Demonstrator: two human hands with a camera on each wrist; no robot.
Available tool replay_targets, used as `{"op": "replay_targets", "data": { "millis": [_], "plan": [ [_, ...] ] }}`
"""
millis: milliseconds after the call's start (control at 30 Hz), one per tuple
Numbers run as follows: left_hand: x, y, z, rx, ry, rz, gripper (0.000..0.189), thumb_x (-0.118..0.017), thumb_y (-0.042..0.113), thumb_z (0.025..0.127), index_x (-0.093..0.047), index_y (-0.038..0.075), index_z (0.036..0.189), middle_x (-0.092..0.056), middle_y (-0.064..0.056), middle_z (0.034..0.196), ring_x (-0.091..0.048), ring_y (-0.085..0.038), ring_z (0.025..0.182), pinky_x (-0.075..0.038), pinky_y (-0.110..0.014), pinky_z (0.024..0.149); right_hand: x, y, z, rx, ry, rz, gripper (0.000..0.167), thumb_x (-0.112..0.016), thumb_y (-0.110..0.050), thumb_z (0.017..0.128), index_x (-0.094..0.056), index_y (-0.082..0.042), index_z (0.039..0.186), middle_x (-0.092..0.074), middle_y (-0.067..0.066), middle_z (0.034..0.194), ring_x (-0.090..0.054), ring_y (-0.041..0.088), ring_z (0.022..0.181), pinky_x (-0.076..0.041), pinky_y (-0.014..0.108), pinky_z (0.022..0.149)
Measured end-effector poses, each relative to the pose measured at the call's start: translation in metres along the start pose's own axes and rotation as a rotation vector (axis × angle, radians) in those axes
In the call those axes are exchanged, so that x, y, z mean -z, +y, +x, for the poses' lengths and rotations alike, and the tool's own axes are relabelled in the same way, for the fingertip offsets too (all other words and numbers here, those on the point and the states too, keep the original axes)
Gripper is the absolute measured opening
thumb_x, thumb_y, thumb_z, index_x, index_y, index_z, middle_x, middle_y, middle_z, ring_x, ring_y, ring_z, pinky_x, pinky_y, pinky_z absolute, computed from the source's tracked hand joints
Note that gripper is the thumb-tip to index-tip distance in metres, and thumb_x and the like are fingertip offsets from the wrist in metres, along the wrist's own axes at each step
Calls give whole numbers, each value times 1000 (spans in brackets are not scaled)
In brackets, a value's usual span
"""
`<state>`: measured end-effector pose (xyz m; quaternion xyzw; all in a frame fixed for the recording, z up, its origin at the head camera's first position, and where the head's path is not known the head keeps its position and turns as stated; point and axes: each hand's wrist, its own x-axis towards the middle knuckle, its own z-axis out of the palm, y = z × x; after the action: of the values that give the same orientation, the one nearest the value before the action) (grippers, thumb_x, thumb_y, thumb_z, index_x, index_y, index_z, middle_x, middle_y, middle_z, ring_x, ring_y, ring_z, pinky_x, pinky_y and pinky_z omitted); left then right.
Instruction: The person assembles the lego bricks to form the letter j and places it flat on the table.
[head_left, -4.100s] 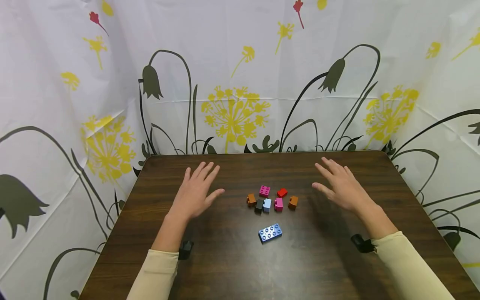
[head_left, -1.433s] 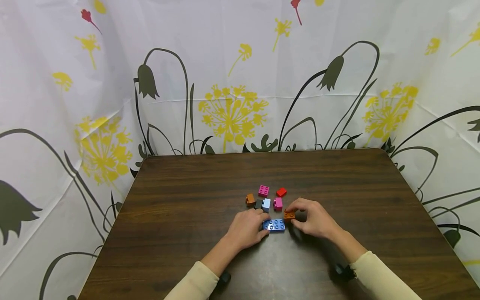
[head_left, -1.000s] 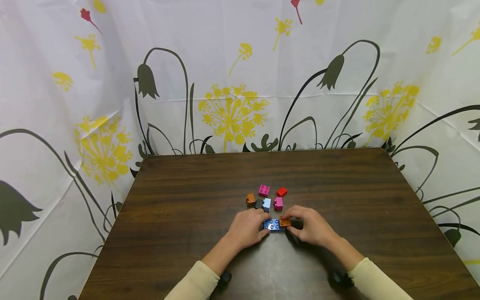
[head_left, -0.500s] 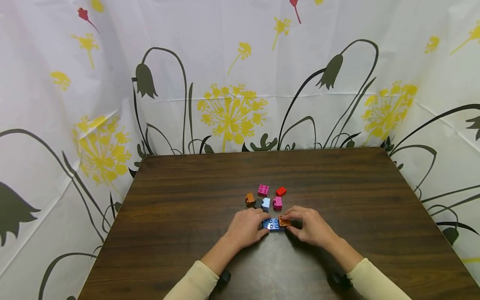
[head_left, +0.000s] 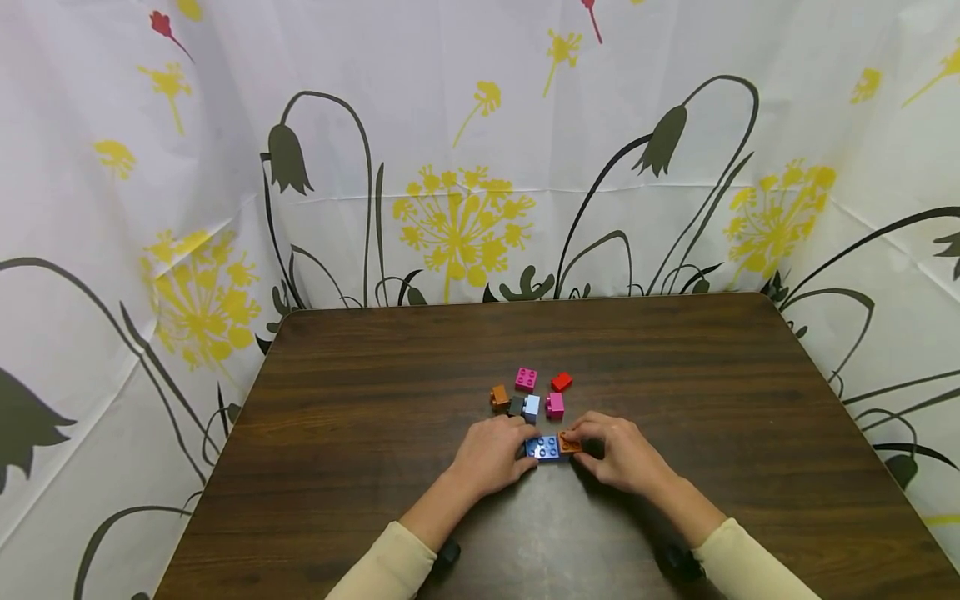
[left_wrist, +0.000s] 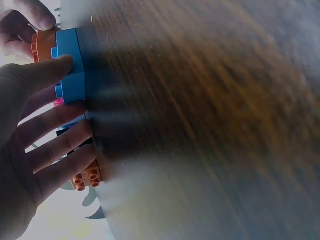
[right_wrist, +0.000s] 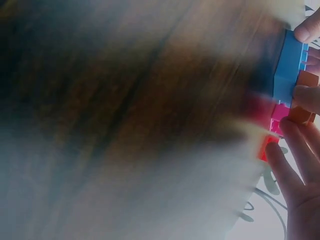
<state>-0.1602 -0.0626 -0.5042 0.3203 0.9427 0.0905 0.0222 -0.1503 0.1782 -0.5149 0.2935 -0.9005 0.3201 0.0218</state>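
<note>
My left hand (head_left: 491,450) grips the blue toy brick (head_left: 542,448) between thumb and fingers at its left end. With thumb and fingertips, my right hand (head_left: 618,450) pinches an orange brick (head_left: 569,442). That orange brick sits over the studs at the blue brick's right end, overhanging it a little. In the left wrist view the blue brick (left_wrist: 73,67) rests on the table, the orange brick (left_wrist: 46,44) against its studded side. The right wrist view has my thumb across the orange brick (right_wrist: 305,102). Whether the two are pressed fully together I cannot tell.
Just behind the hands lie a second orange brick (head_left: 500,397), a black brick (head_left: 516,406), a light blue brick (head_left: 531,408), two pink bricks (head_left: 527,379) and a red brick (head_left: 561,382). The brown table (head_left: 337,375) ends at a flowered curtain (head_left: 465,125).
Both hands were raised apart at first. The left took hold of the blue brick; the right brought the orange brick from the group onto its right end. In the last second they barely moved.
</note>
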Motion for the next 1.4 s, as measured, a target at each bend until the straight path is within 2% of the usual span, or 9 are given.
{"op": "replay_targets", "data": {
  "millis": [200,333,467,600,667,833,967,1200,1400],
  "plan": [
    [-2,-2,-2,-7,19,-9,40,-74,45,86,-71,23,119,-68,6,104,-61,-9,87,-52,-29,71,1,0,1,3,1,-1,29,-85,-9,76,-77,-18,103,-65,-14,101,-62,5,95,-54,35,85],
    [1,-8,-7,20,62,-131,39,-74,44,86,-71,22,117,-68,7,100,-59,-6,82,-51,-28,71,1,1,1,5,1,1,30,-85,-9,75,-77,-19,103,-65,-14,102,-62,5,95,-54,35,85],
    [9,-20,-11,83,204,-258,22,-75,36,87,-74,21,102,-63,11,83,-54,-4,71,-47,-25,61,1,2,1,10,9,3,30,-85,-9,75,-77,-18,103,-66,-14,102,-62,5,95,-54,36,85],
    [17,-38,-9,161,388,-247,9,-75,20,84,-71,21,93,-53,13,73,-48,-4,61,-40,-24,50,1,2,1,10,9,2,30,-84,-10,76,-77,-18,104,-66,-14,103,-62,4,96,-53,35,85],
    [19,-47,-7,196,426,-233,17,-74,14,83,-71,19,99,-53,11,75,-48,-6,62,-39,-25,49,1,2,1,9,6,4,30,-84,-10,76,-77,-18,104,-66,-14,103,-62,4,96,-54,35,85],
    [16,-57,-1,269,290,-196,46,-77,16,83,-63,18,127,-62,3,96,-51,-12,76,-43,-28,57,1,3,0,9,2,7,29,-84,-10,77,-77,-18,104,-66,-14,103,-62,5,97,-53,35,85],
    [10,-56,6,298,183,-185,59,-79,22,82,-56,17,136,-62,0,104,-51,-15,83,-46,-31,65,1,4,-1,6,-2,8,29,-84,-11,77,-77,-19,104,-65,-15,103,-62,4,97,-53,35,86],
    [0,-53,17,339,162,-225,53,-82,24,79,-56,17,125,-61,2,107,-57,-18,94,-52,-39,79,2,4,-1,-17,-30,21,28,-84,-12,78,-76,-20,104,-65,-15,104,-61,5,98,-53,35,87],
    [-6,-55,19,338,201,-221,41,-82,25,81,-56,18,112,-60,4,103,-55,-16,91,-50,-36,73,3,4,0,-44,-51,29,28,-83,-12,78,-76,-20,104,-65,-15,104,-61,6,99,-53,36,87]
  ]
}}
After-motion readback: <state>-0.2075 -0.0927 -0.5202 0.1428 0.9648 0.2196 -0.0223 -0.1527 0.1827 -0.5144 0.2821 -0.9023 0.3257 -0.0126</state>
